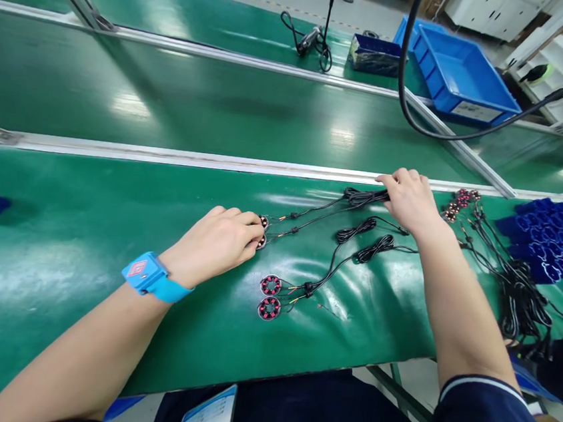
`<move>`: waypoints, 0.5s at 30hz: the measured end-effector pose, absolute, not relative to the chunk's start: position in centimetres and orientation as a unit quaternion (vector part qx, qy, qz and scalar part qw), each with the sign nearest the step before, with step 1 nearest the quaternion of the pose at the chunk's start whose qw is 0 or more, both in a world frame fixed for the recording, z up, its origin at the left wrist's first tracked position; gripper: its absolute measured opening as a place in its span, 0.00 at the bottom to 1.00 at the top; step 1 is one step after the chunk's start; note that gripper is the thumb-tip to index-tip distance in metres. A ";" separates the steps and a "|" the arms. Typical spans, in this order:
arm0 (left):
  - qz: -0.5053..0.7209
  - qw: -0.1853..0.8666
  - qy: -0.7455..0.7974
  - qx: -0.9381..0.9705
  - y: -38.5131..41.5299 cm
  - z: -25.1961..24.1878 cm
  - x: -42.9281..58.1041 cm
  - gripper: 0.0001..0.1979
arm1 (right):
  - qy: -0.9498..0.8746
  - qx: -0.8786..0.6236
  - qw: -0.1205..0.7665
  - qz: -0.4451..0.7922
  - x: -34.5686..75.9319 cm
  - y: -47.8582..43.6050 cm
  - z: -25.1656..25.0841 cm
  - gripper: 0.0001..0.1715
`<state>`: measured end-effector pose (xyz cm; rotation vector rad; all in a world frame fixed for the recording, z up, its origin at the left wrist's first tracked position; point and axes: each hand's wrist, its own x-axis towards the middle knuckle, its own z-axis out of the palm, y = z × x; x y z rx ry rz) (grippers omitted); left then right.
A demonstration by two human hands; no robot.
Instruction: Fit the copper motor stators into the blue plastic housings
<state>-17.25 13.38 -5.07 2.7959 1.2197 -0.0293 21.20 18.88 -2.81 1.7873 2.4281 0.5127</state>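
Observation:
My left hand [218, 238], with a blue wrist strap [150, 276], lies on the green bench mat [82, 237], its fingers closed on a pair of small round coil parts [262, 231]. A thin black cable runs from that pair to a bundled end [363, 196], which my right hand [408, 199] grips near the metal rail. A second pair of round red-and-black coil parts [270, 296] lies nearer to me, with its own bundled cables [366, 240] between my hands.
A tangled heap of more cabled coil parts [515, 289] lies right of my right arm, beside a pile of blue shaped pieces [555, 240]. Beyond the rail [191, 158] runs a green conveyor belt [197, 101]. Blue bins [459, 75] and a hanging black hose [407, 110] stand at the back right.

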 end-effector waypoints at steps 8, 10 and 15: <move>0.009 0.063 0.390 0.919 13.6 -4.7 -17.8 0.11 | 0.876 0.483 0.012 0.010 20.5 13.8 -4.9 0.17; -0.005 0.053 0.393 0.918 13.6 -4.6 -17.7 0.11 | 0.862 0.504 0.021 0.053 20.7 12.8 -5.4 0.14; -0.019 0.045 0.398 0.916 13.7 -4.4 -17.6 0.10 | 0.840 0.540 0.049 0.031 23.5 11.2 -4.9 0.17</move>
